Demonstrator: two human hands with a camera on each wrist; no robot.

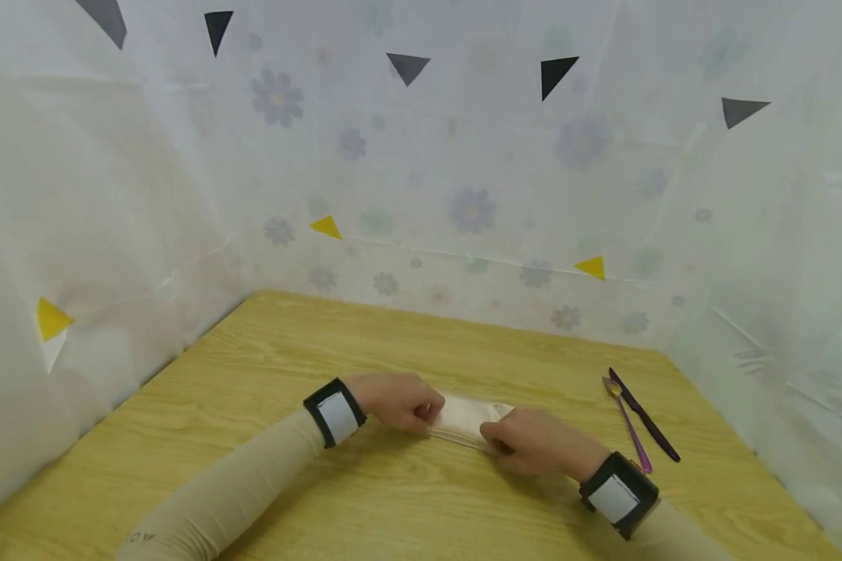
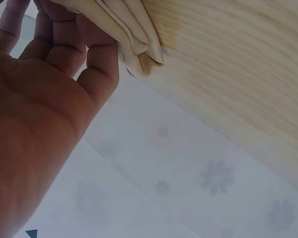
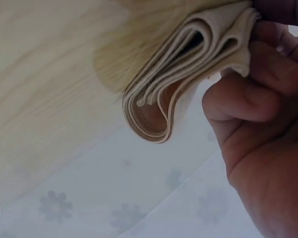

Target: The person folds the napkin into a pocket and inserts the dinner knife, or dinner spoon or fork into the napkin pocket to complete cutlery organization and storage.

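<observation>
1. Head view, and both hands are low in the centre of the frame on the wooden table. The left hand sits just left of centre with its fingers curled in on one end of a folded cream cloth. The right hand is just right of centre, fingers and thumb curled over the other end. The cloth lies flat on the tabletop between them, a narrow folded strip, with only its middle showing. Both wrists wear black bands with white patches, over beige sleeves.

2. Same view, off to the right side of the frame: a purple spoon and a dark knife lie side by side on the table, near the right hand but apart from it. A white sheet with faint flowers and black and yellow triangles walls in the table on three sides.

3. Left wrist view now: the palm of the left hand fills the left side of the frame. Its fingers are bent around the cloth at the top centre, gripping the folded ribbed edge, which lies against the wood grain at the upper right.

4. Right wrist view: the right hand takes up the right edge of the frame. Its fingers curl in on the cloth at the upper centre, pinching the layers together. The folded end bulges open in several loops, cream outside, against the table at the upper left.
</observation>
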